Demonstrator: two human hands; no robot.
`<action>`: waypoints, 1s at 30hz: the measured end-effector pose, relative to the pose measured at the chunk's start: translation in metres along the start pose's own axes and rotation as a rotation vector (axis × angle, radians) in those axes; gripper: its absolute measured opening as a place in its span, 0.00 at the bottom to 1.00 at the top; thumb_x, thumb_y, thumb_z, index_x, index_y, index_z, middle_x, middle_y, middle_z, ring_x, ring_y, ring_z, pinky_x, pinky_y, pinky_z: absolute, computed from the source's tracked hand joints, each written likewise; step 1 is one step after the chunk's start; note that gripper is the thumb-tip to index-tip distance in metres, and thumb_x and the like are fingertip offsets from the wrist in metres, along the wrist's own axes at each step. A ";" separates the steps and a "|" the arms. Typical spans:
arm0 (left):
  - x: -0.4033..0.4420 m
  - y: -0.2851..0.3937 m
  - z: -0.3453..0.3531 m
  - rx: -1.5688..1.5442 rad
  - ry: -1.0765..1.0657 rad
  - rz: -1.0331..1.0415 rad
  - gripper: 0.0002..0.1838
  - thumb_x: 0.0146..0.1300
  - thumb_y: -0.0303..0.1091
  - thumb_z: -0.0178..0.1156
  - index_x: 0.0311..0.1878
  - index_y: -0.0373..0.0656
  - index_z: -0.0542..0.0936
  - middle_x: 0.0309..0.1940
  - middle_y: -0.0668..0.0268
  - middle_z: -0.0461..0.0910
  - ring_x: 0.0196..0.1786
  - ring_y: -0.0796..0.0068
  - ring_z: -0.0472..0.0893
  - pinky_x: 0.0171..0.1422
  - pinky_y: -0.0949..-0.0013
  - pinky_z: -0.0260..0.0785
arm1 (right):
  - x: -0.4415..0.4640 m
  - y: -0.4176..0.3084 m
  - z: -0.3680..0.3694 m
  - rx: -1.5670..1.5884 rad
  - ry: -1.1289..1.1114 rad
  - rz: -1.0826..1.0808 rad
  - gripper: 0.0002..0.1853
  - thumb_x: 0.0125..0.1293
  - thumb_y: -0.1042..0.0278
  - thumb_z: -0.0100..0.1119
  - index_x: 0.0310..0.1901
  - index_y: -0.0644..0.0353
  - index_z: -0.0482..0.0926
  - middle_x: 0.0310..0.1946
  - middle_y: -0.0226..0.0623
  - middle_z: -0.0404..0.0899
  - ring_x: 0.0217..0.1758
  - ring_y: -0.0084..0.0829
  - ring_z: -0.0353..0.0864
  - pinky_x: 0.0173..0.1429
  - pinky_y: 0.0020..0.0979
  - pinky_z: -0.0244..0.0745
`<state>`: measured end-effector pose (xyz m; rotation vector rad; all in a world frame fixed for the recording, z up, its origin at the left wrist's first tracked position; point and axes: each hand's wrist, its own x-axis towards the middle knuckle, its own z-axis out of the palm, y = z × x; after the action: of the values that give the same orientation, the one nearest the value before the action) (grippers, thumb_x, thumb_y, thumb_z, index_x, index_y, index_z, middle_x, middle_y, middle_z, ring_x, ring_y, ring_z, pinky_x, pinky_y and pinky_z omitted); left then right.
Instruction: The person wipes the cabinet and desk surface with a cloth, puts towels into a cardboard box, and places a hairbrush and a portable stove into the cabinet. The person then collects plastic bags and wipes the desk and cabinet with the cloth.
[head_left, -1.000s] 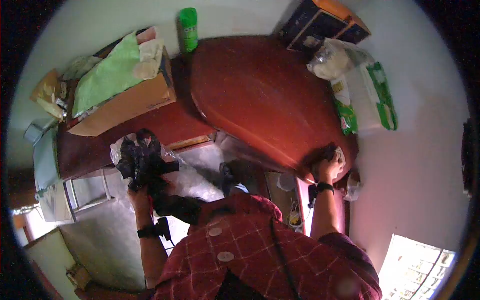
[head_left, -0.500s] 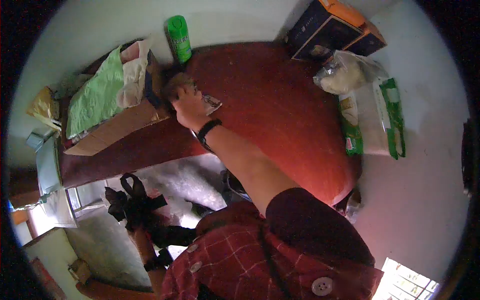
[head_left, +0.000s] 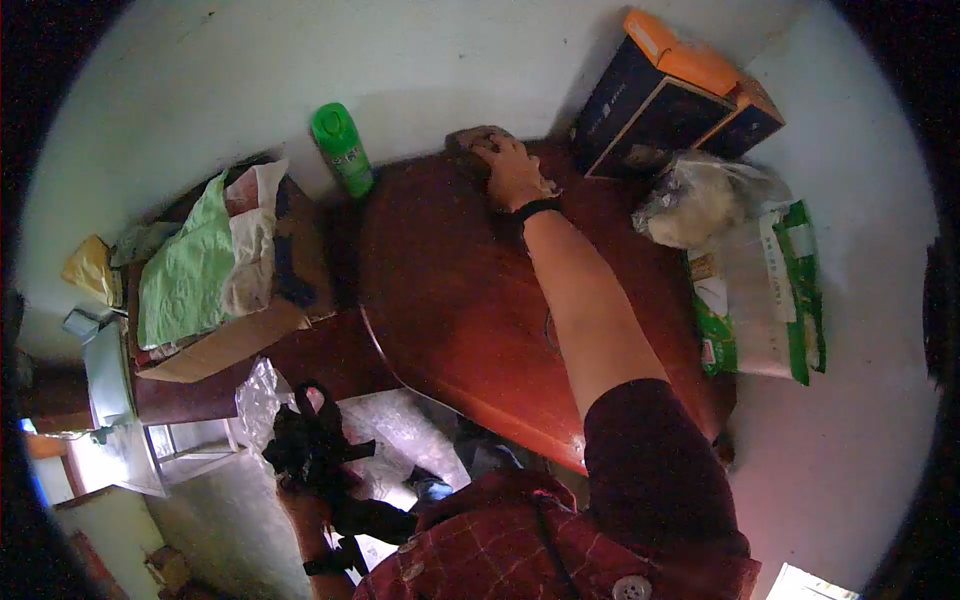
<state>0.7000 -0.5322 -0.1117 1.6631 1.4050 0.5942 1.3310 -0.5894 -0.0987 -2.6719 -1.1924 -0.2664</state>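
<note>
My right hand [head_left: 513, 178] reaches to the back edge of the reddish-brown table [head_left: 450, 290], its fingers pressed on a crumpled brown cloth [head_left: 478, 137]. A pale bit of the cloth or another scrap shows by the wrist. Low on the left, my left hand [head_left: 300, 505] is closed round a bundle of black straps [head_left: 310, 440], which hides most of its fingers. Clear crinkled plastic [head_left: 262, 400] sticks out beside the straps.
A green spray can [head_left: 342, 150] stands by the wall, near an open cardboard box [head_left: 225, 350] with cloths on top. Dark boxes with orange tops [head_left: 655, 110], a clear bag [head_left: 700, 205] and a green-and-white packet [head_left: 760, 300] occupy the right side.
My right hand has moved with the brown cloth from beside the cardboard box, rightward along the table's back. The camera view has shifted; clear plastic now shows more by my left hand.
</note>
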 end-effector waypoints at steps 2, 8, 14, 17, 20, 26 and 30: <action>-0.012 0.018 0.002 -0.009 -0.066 -0.044 0.08 0.55 0.25 0.61 0.39 0.36 0.78 0.36 0.64 0.80 0.36 0.77 0.76 0.41 0.67 0.72 | -0.010 0.010 -0.003 -0.025 -0.050 -0.006 0.30 0.56 0.72 0.55 0.62 0.36 0.68 0.65 0.32 0.60 0.69 0.44 0.56 0.60 0.56 0.64; -0.012 0.018 -0.005 -0.128 -0.182 -0.102 0.10 0.54 0.24 0.63 0.40 0.37 0.76 0.38 0.67 0.79 0.38 0.78 0.75 0.42 0.69 0.71 | -0.071 0.041 -0.037 -0.133 0.009 0.315 0.33 0.55 0.69 0.58 0.65 0.36 0.65 0.68 0.35 0.56 0.70 0.46 0.55 0.61 0.56 0.64; -0.015 0.054 0.006 -0.261 -0.120 0.051 0.11 0.55 0.26 0.65 0.41 0.36 0.77 0.35 0.68 0.79 0.34 0.77 0.75 0.39 0.70 0.70 | -0.144 0.056 -0.069 -0.144 -0.182 0.473 0.31 0.60 0.69 0.52 0.66 0.38 0.63 0.68 0.38 0.53 0.70 0.48 0.55 0.62 0.56 0.64; -0.018 0.054 -0.002 -0.224 -0.207 0.143 0.11 0.56 0.27 0.64 0.42 0.37 0.77 0.34 0.67 0.79 0.33 0.76 0.76 0.38 0.70 0.71 | -0.193 0.066 -0.081 -0.159 -0.172 0.484 0.30 0.59 0.69 0.52 0.66 0.38 0.64 0.68 0.38 0.54 0.69 0.48 0.56 0.62 0.56 0.64; -0.025 0.060 -0.002 -0.268 -0.272 0.121 0.11 0.56 0.28 0.63 0.42 0.36 0.77 0.34 0.66 0.79 0.33 0.76 0.76 0.38 0.69 0.72 | -0.247 0.088 -0.087 -0.186 -0.151 0.613 0.32 0.58 0.68 0.54 0.66 0.36 0.63 0.68 0.37 0.54 0.69 0.47 0.56 0.61 0.56 0.65; -0.014 -0.011 -0.035 -0.369 -0.331 0.034 0.12 0.56 0.25 0.60 0.44 0.34 0.76 0.35 0.65 0.79 0.32 0.74 0.78 0.38 0.68 0.74 | -0.371 0.104 -0.124 -0.216 -0.098 0.801 0.35 0.55 0.68 0.56 0.66 0.33 0.62 0.68 0.36 0.54 0.70 0.46 0.56 0.61 0.55 0.65; -0.015 -0.028 -0.049 -0.388 -0.322 0.019 0.13 0.55 0.24 0.59 0.46 0.34 0.75 0.36 0.63 0.79 0.35 0.71 0.78 0.40 0.66 0.74 | -0.468 0.105 -0.153 -0.188 -0.052 1.010 0.36 0.53 0.69 0.57 0.65 0.31 0.64 0.69 0.36 0.53 0.70 0.47 0.54 0.62 0.55 0.63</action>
<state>0.6418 -0.5321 -0.1072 1.3881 0.9729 0.5417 1.0895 -1.0303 -0.0779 -3.0450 0.2794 -0.1320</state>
